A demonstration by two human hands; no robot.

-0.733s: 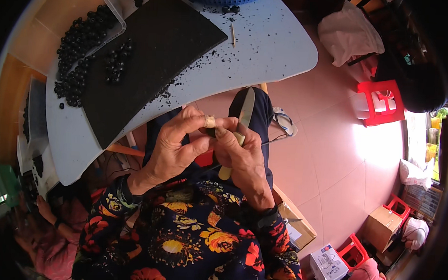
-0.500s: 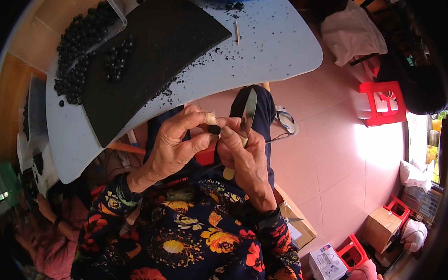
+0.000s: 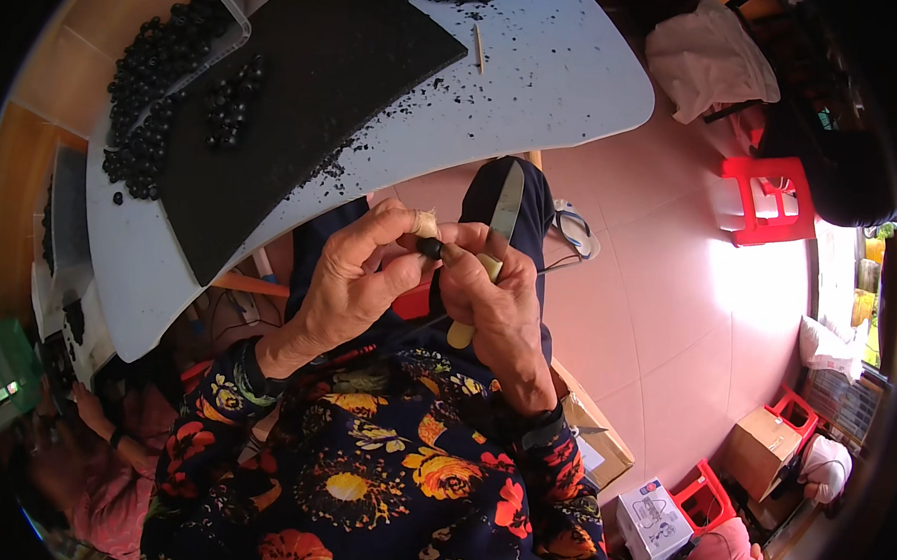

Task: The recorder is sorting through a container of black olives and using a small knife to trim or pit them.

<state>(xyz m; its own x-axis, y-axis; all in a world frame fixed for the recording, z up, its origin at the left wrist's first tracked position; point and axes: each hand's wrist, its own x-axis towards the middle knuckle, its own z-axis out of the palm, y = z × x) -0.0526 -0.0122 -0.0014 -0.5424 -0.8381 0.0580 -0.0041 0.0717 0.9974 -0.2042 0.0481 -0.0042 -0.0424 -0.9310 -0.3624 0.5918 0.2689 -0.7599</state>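
Note:
Between the thumb and index finger of my left hand (image 3: 354, 271) a small round black piece (image 3: 429, 247) is pinched; its exact kind cannot be made out. A pale wrap (image 3: 426, 224) covers that index fingertip. My right hand (image 3: 497, 307) is closed round a knife (image 3: 507, 207) with a pale yellow handle, its blade pointing up and away from me. The right thumb meets the black piece. Both hands are above my lap, in front of the table edge. Similar round black pieces (image 3: 231, 100) lie clustered on a dark mat (image 3: 317, 74).
A white table (image 3: 548, 74) carries the mat, scattered black crumbs and a thin stick (image 3: 479, 51). A clear container (image 3: 235, 15) at far left has a heap of black pieces (image 3: 157, 77). At right stands a red stool (image 3: 770, 204). Another person's arm (image 3: 111, 435) shows lower left.
The black piece has turned in my left fingers, and my right thumb has come onto it. The knife has shifted slightly up and to the right.

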